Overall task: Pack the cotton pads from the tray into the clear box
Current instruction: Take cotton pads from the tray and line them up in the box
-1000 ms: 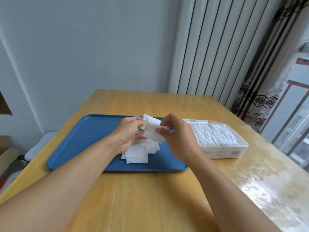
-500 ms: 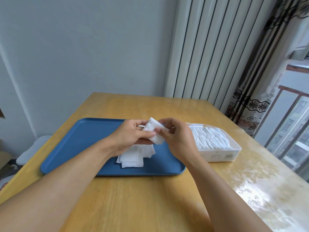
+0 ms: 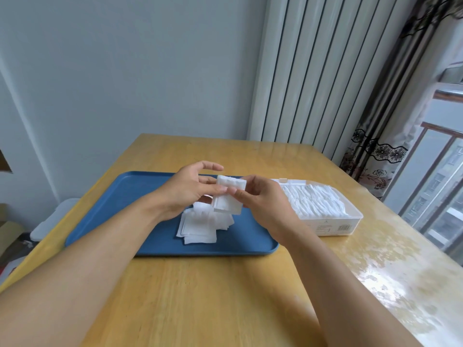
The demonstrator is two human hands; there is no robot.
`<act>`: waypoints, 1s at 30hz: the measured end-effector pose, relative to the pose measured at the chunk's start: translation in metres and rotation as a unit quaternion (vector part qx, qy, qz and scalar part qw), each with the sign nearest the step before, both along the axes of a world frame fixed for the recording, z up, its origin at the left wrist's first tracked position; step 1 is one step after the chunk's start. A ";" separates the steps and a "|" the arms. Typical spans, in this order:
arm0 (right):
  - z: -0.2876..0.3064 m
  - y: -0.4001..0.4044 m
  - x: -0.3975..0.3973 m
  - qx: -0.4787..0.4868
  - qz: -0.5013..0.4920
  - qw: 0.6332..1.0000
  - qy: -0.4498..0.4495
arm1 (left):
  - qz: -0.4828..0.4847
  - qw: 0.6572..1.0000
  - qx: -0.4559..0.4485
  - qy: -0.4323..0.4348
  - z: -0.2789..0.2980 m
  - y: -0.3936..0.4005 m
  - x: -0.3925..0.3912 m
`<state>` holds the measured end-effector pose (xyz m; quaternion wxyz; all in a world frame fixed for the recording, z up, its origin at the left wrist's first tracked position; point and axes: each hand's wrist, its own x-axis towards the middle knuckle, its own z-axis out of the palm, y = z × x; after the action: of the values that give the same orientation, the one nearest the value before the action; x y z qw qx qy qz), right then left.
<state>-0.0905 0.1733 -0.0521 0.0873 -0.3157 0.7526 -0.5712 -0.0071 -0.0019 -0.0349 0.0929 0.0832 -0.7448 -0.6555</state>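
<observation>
Tray first, on my left: the flat blue plastic tray (image 3: 107, 211) lies on the yellow wooden table (image 3: 200, 296) with its long side toward me, so the loose white square cotton pads (image 3: 203, 225) heaped near its right end are in easy reach of both hands. My left hand (image 3: 186, 190) is lifted above that heap, thumb and one finger touching the left edge of a small squared-up stack of white cotton pads (image 3: 229, 194), the other fingers spread loose above it; I judge it is there to true the edges so the stack goes in as one block. My right hand (image 3: 263, 200) pinches the same stack from the right side, thumb on the near face, fingers curled behind, bearing its weight. Just right of the tray, touching or nearly touching it, stands the clear rectangular plastic box (image 3: 333, 225), its lid off or folded out of sight, already filled almost wall to wall with pads standing on edge, which leaves little room. Its near wall carries a small printed label (image 3: 333, 227) with what looks like a barcode; the writing is too small to read.
</observation>
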 end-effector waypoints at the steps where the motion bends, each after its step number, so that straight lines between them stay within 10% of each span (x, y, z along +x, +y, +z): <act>1: -0.001 -0.001 -0.001 -0.011 -0.012 1.000 -0.001 | -0.007 1.000 -0.020 -0.019 0.002 -0.005 0.001; 10: -0.012 -0.007 0.003 0.038 0.000 0.999 -0.007 | 0.005 0.887 -0.348 -0.303 -0.004 -0.040 0.015; 25: -0.022 -0.015 0.008 -0.007 0.083 0.988 -0.133 | 0.030 0.926 -0.267 -0.266 0.002 -0.045 0.014; 30: -0.028 -0.032 0.018 0.130 0.090 0.986 -0.060 | 0.004 0.918 -0.244 -0.313 0.001 -0.043 0.019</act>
<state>-0.0728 0.1417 -0.0803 0.2235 -0.3331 0.7827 -0.4760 0.0116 -0.0449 -0.0336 -0.1246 0.2618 -0.8725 -0.3933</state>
